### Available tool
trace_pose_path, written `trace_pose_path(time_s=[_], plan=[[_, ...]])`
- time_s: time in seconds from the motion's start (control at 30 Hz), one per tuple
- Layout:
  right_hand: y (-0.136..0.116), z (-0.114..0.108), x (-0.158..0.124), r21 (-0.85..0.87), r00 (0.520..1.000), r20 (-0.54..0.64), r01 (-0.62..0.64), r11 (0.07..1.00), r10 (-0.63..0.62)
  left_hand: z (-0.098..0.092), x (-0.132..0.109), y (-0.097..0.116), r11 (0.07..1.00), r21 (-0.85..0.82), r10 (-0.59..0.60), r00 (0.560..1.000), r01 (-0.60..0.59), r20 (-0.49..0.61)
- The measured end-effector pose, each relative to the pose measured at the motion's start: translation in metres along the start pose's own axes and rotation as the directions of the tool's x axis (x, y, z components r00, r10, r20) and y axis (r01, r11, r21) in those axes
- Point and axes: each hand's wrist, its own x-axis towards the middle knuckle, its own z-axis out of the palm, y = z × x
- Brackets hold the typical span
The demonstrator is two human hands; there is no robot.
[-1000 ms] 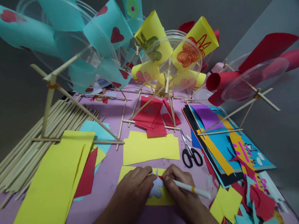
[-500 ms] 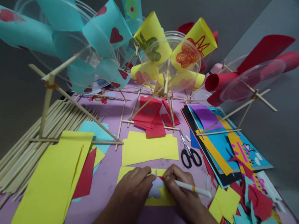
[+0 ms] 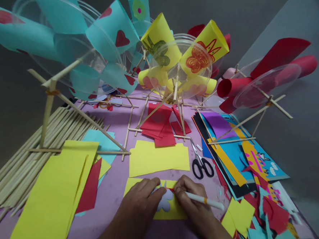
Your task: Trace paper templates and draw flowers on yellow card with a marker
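Observation:
My right hand [image 3: 191,195] grips a white marker [image 3: 205,200] with an orange band, its red tip at the upper edge of a pale lavender butterfly-shaped paper cutout [image 3: 165,201]. The cutout lies flat on a yellow paper strip [image 3: 174,215]. From the left, my left hand [image 3: 143,196] holds the cutout down with thumb and fingers, covering its left part. Just beyond both hands lie more yellow paper strips [image 3: 157,159]. Black-handled scissors [image 3: 202,167] rest to the right of those strips, with the blades pointing away.
Pinwheels on stick frames stand around: a light blue one [image 3: 110,33], a yellow one [image 3: 164,44] and a red one [image 3: 279,62]. Wooden sticks [image 3: 38,162] and yellow sheets [image 3: 52,192] lie left. Coloured card [image 3: 235,156] and paper scraps [image 3: 272,216] lie right; red papers [image 3: 159,123] sit ahead.
The view has shifted very slightly. Both hands keep their places, and the marker tip stays at the cutout's upper edge with hardly any visible movement.

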Motion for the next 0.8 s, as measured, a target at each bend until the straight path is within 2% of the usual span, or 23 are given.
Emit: trace_pose_path(time_s=[0.27, 0.6, 0.8], plan=[[-0.0026, 0.001, 0.0036, -0.064, 0.999, -0.034, 0.029, 0.998, -0.031, -0.0022, 0.0009, 0.0009, 1.0, -0.007, -0.01, 1.0, 0.01, 0.023], [0.002, 0.0019, 0.0017, -0.087, 0.993, -0.047, 0.104, 0.991, -0.109, -0.0012, -0.0008, 0.0017, 1.0, -0.013, 0.008, 0.999, -0.008, -0.031], [0.0053, 0.0006, 0.0005, -0.062, 0.995, -0.034, 0.089, 0.994, -0.091, -0.0002, -0.0017, 0.0021, 1.0, -0.022, 0.0, 0.999, 0.0, -0.036]])
